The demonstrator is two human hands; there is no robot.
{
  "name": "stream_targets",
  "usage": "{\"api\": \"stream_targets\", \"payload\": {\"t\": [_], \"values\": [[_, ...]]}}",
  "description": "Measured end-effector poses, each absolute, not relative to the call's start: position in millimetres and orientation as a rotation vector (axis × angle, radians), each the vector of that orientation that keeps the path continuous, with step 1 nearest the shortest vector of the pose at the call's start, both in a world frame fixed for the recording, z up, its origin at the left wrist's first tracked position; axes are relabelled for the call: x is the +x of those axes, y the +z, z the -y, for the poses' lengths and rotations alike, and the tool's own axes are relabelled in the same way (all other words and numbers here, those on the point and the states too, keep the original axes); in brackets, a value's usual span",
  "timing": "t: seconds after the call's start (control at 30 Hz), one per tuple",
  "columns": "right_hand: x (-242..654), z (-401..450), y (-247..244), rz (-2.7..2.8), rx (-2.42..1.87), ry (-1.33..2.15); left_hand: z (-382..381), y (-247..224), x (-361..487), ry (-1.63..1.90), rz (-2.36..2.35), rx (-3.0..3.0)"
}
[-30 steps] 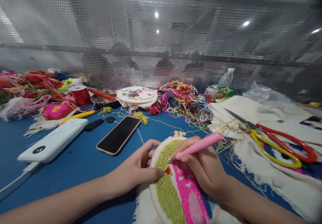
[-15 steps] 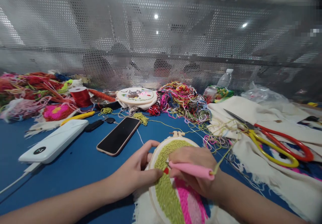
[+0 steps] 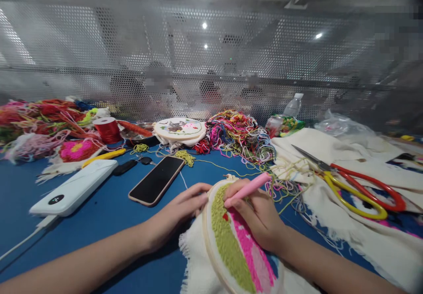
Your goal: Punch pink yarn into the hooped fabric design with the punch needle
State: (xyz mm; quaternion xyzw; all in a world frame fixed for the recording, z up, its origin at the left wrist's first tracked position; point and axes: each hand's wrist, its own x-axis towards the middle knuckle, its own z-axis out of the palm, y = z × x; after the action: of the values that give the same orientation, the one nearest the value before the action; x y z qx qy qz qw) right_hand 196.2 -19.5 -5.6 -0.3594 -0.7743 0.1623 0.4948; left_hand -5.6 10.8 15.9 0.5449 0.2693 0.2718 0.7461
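An embroidery hoop (image 3: 209, 241) with green, pink and blue looped yarn on white cloth lies tilted in front of me. My right hand (image 3: 253, 210) is closed round a pink punch needle pen (image 3: 249, 188), its lower end against the upper part of the green area, near a small red patch (image 3: 225, 217). My left hand (image 3: 185, 206) grips the hoop's left edge, fingers partly behind the rim. The pen's tip is hidden by my right fingers.
A phone (image 3: 157, 180), a white power bank (image 3: 74, 188) and a yellow tool (image 3: 104, 157) lie left. Yarn heaps (image 3: 241, 135), a red spool (image 3: 107, 131) and another hoop (image 3: 180, 128) stand behind. Scissors (image 3: 357, 188) rest on cloth (image 3: 343, 153) at the right.
The pink pen has swung from pointing right to pointing up and right. My right hand has turned with it. My left thumb has drawn back from the red patch to the hoop's edge.
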Motion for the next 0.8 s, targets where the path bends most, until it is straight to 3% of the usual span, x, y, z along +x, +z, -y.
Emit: {"api": "stream_targets", "payload": {"t": [0.2,0.6,0.8], "values": [[196,17,-10,1.841,-0.808,0.362,-13,13,-5,0.442,-0.612,0.988],[192,19,-8,1.863,-0.795,0.349,-4,10,5,0.617,-0.744,1.011],[188,15,-8,1.871,-0.753,0.328,-7,15,3,0.510,-0.784,0.937]]}}
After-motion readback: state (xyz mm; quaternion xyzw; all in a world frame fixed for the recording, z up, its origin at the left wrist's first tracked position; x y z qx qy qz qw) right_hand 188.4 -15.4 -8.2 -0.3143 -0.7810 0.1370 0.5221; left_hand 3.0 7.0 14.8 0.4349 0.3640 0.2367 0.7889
